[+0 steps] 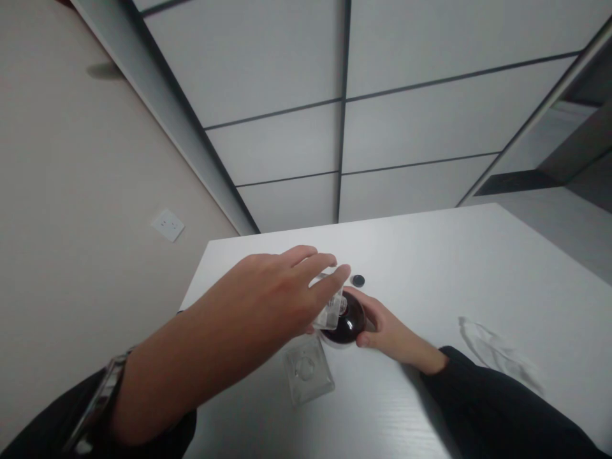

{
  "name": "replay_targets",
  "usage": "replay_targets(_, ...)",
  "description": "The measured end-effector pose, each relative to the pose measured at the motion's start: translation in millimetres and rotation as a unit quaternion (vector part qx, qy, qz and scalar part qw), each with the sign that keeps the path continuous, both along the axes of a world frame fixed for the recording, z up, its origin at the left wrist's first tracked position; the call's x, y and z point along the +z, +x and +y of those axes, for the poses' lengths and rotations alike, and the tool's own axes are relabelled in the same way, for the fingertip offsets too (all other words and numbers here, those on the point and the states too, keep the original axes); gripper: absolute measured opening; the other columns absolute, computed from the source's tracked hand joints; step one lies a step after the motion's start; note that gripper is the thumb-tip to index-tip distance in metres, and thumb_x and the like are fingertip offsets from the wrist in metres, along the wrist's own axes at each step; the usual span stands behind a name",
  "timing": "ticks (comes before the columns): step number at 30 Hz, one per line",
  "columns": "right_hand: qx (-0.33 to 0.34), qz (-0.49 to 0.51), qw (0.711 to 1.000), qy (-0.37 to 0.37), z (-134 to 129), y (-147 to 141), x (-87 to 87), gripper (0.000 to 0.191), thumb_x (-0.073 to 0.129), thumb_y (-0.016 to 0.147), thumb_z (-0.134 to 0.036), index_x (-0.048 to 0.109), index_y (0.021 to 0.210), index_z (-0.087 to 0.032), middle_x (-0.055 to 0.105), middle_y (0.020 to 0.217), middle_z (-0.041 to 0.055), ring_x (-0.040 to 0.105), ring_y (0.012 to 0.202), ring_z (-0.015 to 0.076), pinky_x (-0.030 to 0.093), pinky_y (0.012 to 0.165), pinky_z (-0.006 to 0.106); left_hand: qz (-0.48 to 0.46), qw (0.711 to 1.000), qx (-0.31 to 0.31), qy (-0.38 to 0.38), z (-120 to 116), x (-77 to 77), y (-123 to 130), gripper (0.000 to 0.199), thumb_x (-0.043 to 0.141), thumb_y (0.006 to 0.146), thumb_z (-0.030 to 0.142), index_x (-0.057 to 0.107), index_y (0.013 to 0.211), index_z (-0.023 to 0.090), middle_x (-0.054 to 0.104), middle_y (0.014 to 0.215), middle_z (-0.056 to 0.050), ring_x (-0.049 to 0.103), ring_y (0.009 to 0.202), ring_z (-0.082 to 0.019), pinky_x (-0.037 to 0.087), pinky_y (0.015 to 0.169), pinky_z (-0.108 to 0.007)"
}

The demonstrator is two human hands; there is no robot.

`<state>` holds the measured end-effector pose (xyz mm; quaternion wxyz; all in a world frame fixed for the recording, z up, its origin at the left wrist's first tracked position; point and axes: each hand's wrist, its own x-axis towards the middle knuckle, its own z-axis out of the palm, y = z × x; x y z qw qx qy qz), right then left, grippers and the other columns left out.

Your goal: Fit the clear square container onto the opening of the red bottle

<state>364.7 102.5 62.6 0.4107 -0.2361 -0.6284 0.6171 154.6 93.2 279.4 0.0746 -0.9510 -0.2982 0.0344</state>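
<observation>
My left hand (291, 290) is wrapped round a small clear container (331, 313), held tilted with its mouth toward the right. Right beside it, my right hand (377, 325) grips a dark, rounded bottle (350, 324) standing on the white table. The container's mouth overlaps the top of the bottle; whether they touch cannot be made out. Just below my left hand, a clear square piece (309, 373) with a round shape in its middle lies on the table. A small black cap (357, 280) rests behind the bottle.
The white table (411, 248) extends to both sides. A crumpled clear plastic wrapper (497, 350) lies at the right, near my right sleeve. Behind the table stand white panelled doors (287, 146). On the wall at the left is a white socket (167, 225).
</observation>
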Motion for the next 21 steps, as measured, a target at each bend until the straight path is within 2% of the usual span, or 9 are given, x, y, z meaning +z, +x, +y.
replay_targets(15,-0.002,0.005,1.0,0.004,0.6,0.7,-2.5,0.091,0.081,0.072,-0.079,0.061,0.145,-0.027,0.066,0.146,0.0137,0.061,0.135,0.0373,0.043,0.117,0.06,0.007,1.0,-0.004,0.0,0.9,2.6,5.4,0.044,0.074,0.094,0.01,0.062,0.137,0.015,0.074,0.137,-0.011,0.073,0.119,-0.031,0.065,0.087,-0.043)
replay_targets(21,0.0,0.002,1.0,0.005,0.9,0.8,-3.1,0.092,0.079,0.073,-0.08,0.061,0.145,-0.025,0.067,0.145,0.0137,0.062,0.134,0.0364,0.044,0.117,0.056,0.012,1.0,-0.009,0.0,0.2,4.1,7.7,0.042,0.071,0.096,0.009,0.063,0.136,0.014,0.073,0.137,-0.012,0.072,0.119,-0.031,0.065,0.086,-0.044)
